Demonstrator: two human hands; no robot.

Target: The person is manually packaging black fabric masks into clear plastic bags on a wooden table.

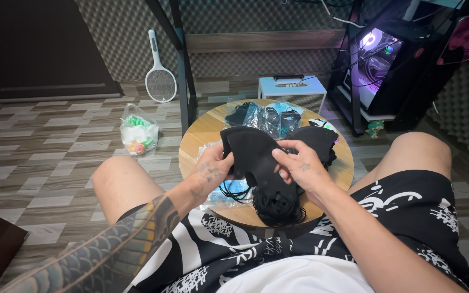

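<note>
Both my hands hold a black face mask (253, 154) above a small round wooden table (199, 135). My left hand (213, 169) grips its left edge and my right hand (298, 169) pinches its right side. Under the hands lies a pile of black masks (275, 209) with loose ear loops. Another stack of black masks (316, 138) sits just behind my right hand. Clear packets of masks (264, 115) lie at the table's far side, and a blue packet (240, 190) shows beneath my left hand.
My bare knees flank the table. A plastic bag with green and white items (138, 133) sits on the patterned floor to the left. A white racket-shaped swatter (159, 76) leans by a metal leg. A small white amplifier (293, 89) and a lit computer case (378, 59) stand behind.
</note>
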